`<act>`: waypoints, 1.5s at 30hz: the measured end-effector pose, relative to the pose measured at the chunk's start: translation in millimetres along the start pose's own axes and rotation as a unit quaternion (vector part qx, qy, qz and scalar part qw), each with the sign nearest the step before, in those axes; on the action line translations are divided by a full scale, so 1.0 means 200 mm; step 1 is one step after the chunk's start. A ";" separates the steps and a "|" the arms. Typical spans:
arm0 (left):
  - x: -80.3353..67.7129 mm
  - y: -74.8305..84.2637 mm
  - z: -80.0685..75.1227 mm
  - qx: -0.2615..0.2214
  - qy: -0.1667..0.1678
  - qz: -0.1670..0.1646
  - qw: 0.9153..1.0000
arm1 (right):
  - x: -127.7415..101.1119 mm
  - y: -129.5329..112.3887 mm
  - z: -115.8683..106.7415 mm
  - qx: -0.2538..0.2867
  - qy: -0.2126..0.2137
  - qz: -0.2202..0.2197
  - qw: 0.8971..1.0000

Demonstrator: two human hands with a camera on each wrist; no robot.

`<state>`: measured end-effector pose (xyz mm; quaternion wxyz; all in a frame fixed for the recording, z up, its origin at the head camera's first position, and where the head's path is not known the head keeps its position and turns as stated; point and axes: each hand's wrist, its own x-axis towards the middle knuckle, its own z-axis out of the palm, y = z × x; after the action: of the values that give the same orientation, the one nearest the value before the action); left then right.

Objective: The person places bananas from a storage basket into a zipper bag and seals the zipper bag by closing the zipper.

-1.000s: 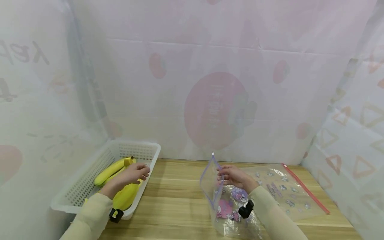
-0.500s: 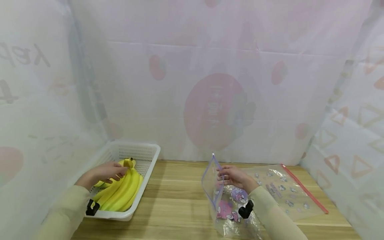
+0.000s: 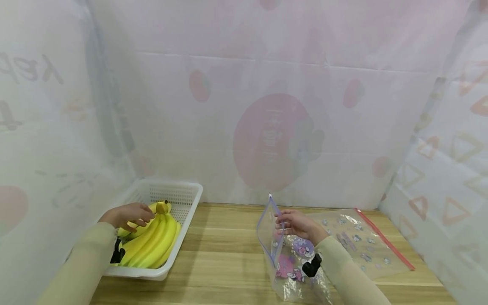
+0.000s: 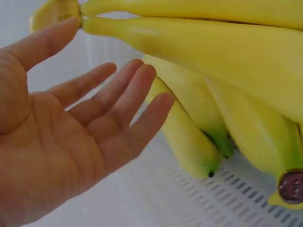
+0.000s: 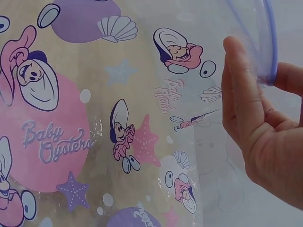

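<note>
Relaxed, empty left hand [image 3: 129,215], shifted toward 9 o'clock, over curved yellow bananas [image 3: 156,243]; right hand [image 3: 299,224] grips purple-rimmed clear-plastic bag [image 3: 285,266], lettering [image 5: 57,142] legible only in wrist-view

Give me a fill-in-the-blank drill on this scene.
The basket holding the bananas is coloured ____.
Of the left hand and the right hand, the ____ one grips the open bag.
The flat bag on the table has a ____ edge strip.
The pink circle on the open bag reads "Baby ____".

Missing words: white; right; red; Oysters.
</note>
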<state>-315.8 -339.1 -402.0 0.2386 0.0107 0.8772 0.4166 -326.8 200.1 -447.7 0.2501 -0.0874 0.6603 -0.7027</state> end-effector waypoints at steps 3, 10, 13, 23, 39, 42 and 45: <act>0.02 -0.04 0.01 -0.030 -0.014 -0.012 0.999 | 0.00 0.00 0.00 -0.002 -0.002 0.000 1.000; 0.05 -0.08 0.06 -0.055 -0.024 -0.046 0.997 | -0.01 0.00 0.01 -0.002 0.000 0.004 1.000; 0.05 -0.07 0.08 -0.056 -0.019 -0.066 0.996 | -0.01 0.00 0.01 -0.005 0.004 0.004 1.000; 0.05 -0.04 0.10 -0.033 -0.027 -0.067 0.997 | -0.01 0.01 0.01 -0.005 0.000 0.004 1.000; 0.14 -0.05 0.12 0.013 -0.011 -0.011 1.000 | 0.01 0.03 0.00 -0.006 0.008 0.004 1.000; 0.14 -0.04 0.13 0.025 -0.013 0.003 1.000 | 0.00 0.03 0.00 -0.004 0.009 0.007 1.000; 0.13 -0.04 0.14 0.032 -0.018 0.003 0.999 | 0.00 0.03 0.00 -0.004 0.010 0.009 1.000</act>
<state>-326.0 -317.9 -433.0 0.2529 0.0287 0.8856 0.3885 -326.2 199.3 -453.1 0.2496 -0.0754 0.6666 -0.6984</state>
